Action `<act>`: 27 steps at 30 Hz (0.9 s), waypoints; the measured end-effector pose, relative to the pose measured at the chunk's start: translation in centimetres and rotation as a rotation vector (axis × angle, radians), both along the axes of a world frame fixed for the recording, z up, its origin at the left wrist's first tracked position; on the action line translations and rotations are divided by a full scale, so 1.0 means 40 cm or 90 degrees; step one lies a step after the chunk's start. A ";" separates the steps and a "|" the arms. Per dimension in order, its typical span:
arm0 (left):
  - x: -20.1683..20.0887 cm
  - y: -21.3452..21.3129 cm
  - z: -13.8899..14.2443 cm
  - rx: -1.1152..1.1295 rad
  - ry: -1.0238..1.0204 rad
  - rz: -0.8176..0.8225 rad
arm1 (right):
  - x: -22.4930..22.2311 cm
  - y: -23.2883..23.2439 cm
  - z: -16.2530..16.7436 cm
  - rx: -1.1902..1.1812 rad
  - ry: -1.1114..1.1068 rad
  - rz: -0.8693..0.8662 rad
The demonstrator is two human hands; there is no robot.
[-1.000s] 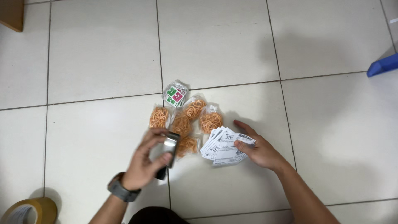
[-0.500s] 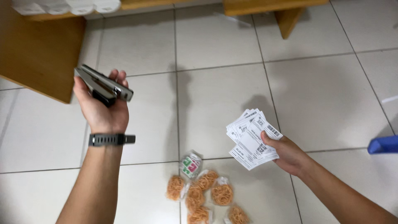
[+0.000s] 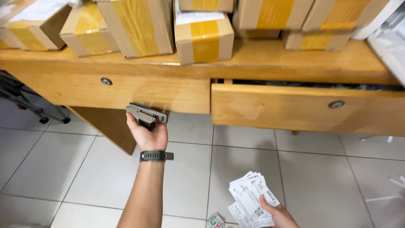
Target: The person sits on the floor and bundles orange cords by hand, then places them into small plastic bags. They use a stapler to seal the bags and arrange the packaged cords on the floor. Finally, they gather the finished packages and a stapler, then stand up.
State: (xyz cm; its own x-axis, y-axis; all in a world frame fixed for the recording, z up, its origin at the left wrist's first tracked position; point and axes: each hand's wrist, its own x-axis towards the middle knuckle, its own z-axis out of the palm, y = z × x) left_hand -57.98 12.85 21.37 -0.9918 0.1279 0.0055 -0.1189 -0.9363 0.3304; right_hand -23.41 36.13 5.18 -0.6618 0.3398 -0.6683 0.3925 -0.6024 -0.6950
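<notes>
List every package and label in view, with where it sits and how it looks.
Cardboard boxes: a row on the wooden desk top, brown, banded with yellow tape.
White slip: lying on top of the middle box, paper, rectangular.
Stack of labels: fanned in the right hand, bottom of the view, white with black print and code squares.
Small packet: on the floor tiles at the bottom edge, clear with a green and red card.

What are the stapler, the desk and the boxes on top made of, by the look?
Stapler: grey metal, probably, matte with hard edges; held in the left hand. Desk: light wood, or veneer, with visible grain and a slight sheen. Boxes: brown cardboard sealed with glossy yellowish tape.
</notes>
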 end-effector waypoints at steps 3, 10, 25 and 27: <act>0.005 0.010 -0.008 -0.012 -0.033 0.016 | 0.052 0.031 0.029 0.067 0.022 -0.032; 0.031 -0.011 -0.032 -0.095 -0.109 -0.007 | 0.177 0.115 0.152 0.146 0.072 -0.146; 0.260 -0.425 0.447 -1.382 0.759 0.555 | 0.089 0.038 0.235 0.079 0.022 -0.159; 0.237 -0.384 0.467 -1.441 0.788 0.272 | 0.113 0.037 0.238 0.080 0.022 -0.153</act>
